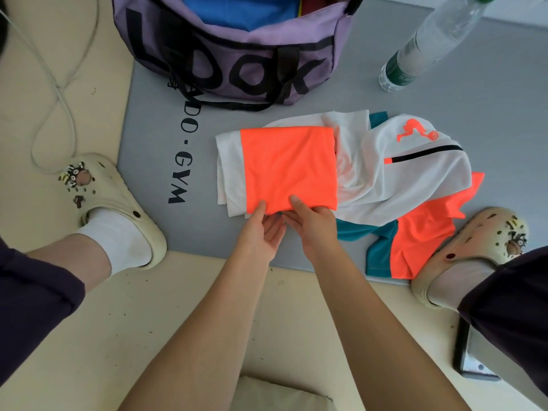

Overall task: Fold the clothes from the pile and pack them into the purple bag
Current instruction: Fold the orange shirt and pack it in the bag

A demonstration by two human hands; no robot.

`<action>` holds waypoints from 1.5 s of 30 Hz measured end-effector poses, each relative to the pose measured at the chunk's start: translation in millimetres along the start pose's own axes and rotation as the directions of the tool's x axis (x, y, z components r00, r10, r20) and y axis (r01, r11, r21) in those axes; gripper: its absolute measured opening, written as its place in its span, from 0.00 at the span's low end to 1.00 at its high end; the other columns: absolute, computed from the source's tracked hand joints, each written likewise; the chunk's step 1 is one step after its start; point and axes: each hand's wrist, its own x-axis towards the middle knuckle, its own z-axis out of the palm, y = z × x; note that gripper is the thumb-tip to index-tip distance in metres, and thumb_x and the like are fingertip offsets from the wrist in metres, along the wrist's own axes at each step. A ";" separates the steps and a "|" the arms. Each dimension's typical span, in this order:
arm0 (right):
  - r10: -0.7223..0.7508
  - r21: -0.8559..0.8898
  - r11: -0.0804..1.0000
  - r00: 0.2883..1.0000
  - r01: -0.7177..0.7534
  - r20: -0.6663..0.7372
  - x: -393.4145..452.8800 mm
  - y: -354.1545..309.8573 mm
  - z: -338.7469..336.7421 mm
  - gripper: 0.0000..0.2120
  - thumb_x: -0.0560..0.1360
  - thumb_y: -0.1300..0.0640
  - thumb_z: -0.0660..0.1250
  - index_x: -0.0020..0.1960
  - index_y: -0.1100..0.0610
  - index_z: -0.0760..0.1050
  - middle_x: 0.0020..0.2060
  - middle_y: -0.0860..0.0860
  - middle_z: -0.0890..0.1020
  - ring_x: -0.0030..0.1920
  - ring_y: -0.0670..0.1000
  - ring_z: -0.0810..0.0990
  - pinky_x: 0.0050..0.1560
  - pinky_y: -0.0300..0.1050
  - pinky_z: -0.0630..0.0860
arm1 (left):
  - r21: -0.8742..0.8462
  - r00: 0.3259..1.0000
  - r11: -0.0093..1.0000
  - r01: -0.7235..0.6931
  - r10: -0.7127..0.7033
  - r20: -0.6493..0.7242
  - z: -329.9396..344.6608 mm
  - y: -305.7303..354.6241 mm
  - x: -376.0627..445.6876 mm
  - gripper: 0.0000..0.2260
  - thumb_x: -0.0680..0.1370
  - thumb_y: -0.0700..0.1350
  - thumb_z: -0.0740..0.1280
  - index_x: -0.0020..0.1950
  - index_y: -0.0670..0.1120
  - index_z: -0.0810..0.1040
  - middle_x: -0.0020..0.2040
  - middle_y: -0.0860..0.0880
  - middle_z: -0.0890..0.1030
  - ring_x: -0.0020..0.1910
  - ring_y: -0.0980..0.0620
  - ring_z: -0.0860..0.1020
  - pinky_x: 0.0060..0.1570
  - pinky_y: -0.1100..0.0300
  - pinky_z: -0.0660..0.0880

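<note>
A folded orange garment (289,167) lies on the grey mat (154,134), on top of white cloth. My left hand (262,232) and my right hand (311,225) both pinch its near edge, thumbs on top and fingers tucked underneath. To the right lies the pile: a white top with an orange logo and black zip (415,170) over orange and teal shorts (415,244). The purple bag (237,51) with black lettering stands open at the far side of the mat, with blue and dark red cloth inside.
A clear plastic water bottle (430,43) lies on the mat at the far right. My feet in cream clogs flank the mat, left (109,203) and right (474,250). A white cable (53,84) loops on the cream floor at the left.
</note>
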 end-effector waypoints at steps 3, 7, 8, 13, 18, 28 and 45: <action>-0.026 -0.027 0.999 0.999 0.028 0.046 -1.8 -3.7 -6.6 0.10 0.75 0.63 0.70 0.54 0.66 0.76 0.50 0.63 0.82 0.50 0.60 0.84 0.51 0.48 0.82 | -0.059 1.000 0.998 -0.016 0.017 0.018 8.7 5.2 -2.1 0.15 0.76 0.53 0.72 0.57 0.45 0.78 0.47 0.47 0.85 0.47 0.52 0.82 0.46 0.58 0.78; -0.029 -0.046 0.999 0.999 0.028 -0.024 1.4 -10.6 -19.7 0.11 0.74 0.57 0.73 0.54 0.59 0.77 0.52 0.59 0.84 0.51 0.58 0.84 0.51 0.49 0.82 | -0.009 0.991 0.994 -0.104 0.103 -0.087 2.0 22.2 2.3 0.15 0.78 0.48 0.71 0.63 0.45 0.76 0.57 0.46 0.82 0.46 0.51 0.81 0.46 0.57 0.78; -0.021 -0.039 0.999 0.998 0.018 -0.061 4.0 -14.4 -23.6 0.11 0.74 0.55 0.73 0.53 0.58 0.77 0.51 0.57 0.84 0.50 0.58 0.85 0.50 0.49 0.82 | 0.049 0.988 0.993 -0.109 0.114 -0.101 -2.6 27.2 4.0 0.14 0.78 0.47 0.70 0.61 0.44 0.76 0.56 0.45 0.82 0.45 0.50 0.81 0.43 0.58 0.79; -0.089 -0.209 0.975 0.993 0.071 -0.079 17.2 -40.4 -26.3 0.03 0.75 0.58 0.71 0.47 0.57 0.79 0.50 0.54 0.82 0.50 0.54 0.83 0.47 0.48 0.83 | 0.130 0.972 0.963 -0.236 0.234 0.027 -13.3 58.8 2.8 0.07 0.79 0.41 0.69 0.57 0.42 0.77 0.54 0.43 0.83 0.48 0.49 0.83 0.39 0.58 0.82; -0.204 -0.324 0.922 0.977 0.212 0.057 22.7 -54.8 -21.5 0.01 0.75 0.61 0.71 0.47 0.58 0.80 0.45 0.55 0.80 0.45 0.51 0.82 0.46 0.48 0.83 | 0.086 0.878 0.893 -0.441 0.409 0.249 -25.6 74.7 -0.3 0.06 0.80 0.38 0.66 0.55 0.46 0.79 0.48 0.49 0.86 0.47 0.53 0.84 0.48 0.60 0.81; -0.287 -0.873 0.462 0.958 0.159 0.022 26.7 -58.1 -32.8 0.18 0.76 0.47 0.68 0.38 0.59 0.68 0.30 0.56 0.80 0.26 0.50 0.81 0.34 0.45 0.75 | 0.565 0.924 0.767 -0.303 0.381 -0.022 -49.7 71.5 14.6 0.05 0.75 0.45 0.74 0.48 0.45 0.81 0.45 0.47 0.85 0.42 0.51 0.85 0.40 0.58 0.81; -0.625 -0.796 -0.370 0.505 0.478 0.594 76.2 -38.3 13.0 0.29 0.79 0.50 0.61 0.75 0.63 0.62 0.76 0.60 0.62 0.77 0.60 0.58 0.75 0.60 0.55 | 0.402 0.289 -0.888 -0.225 0.334 0.897 8.3 93.6 75.5 0.27 0.81 0.57 0.57 0.79 0.54 0.59 0.80 0.42 0.54 0.78 0.35 0.52 0.73 0.35 0.52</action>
